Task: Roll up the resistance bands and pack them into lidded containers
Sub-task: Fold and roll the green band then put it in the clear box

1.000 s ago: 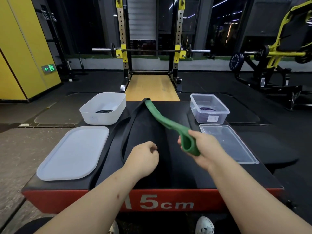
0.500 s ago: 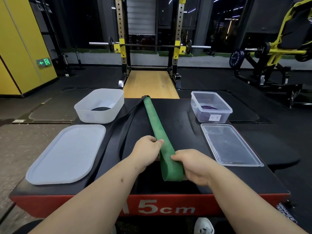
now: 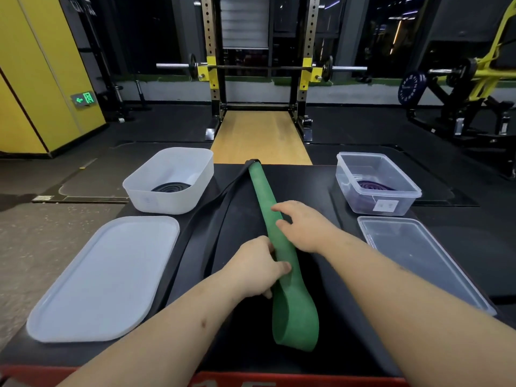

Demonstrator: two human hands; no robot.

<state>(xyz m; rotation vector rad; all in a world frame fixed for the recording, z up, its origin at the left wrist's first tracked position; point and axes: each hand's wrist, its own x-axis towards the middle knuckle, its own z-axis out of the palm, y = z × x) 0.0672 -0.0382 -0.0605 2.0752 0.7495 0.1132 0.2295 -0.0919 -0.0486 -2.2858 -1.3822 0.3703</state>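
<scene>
A long green resistance band (image 3: 264, 196) lies lengthwise down the middle of the black platform (image 3: 321, 191), its near end (image 3: 296, 322) standing up in an open loop. My left hand (image 3: 255, 270) grips the band from the left side, thumb across its top. Farther up the band, my right hand (image 3: 303, 226) rests on it with fingers spread and relaxed. A long black band (image 3: 223, 210) lies flat just left of the green one. A rolled black band (image 3: 171, 187) sits in the white tub (image 3: 167, 203). A rolled purple band (image 3: 374, 185) sits in the clear tub (image 3: 402, 203).
The white lid (image 3: 106, 277) lies flat at the platform's front left, and the clear lid (image 3: 418, 261) at the right in front of the clear tub. The platform's red front edge (image 3: 223, 381) is just below my arms. A squat rack (image 3: 259, 68) stands beyond.
My right hand let go of the band's near end and moved farther up the band. My left hand took hold of the band near that end. The band now lies on the platform.
</scene>
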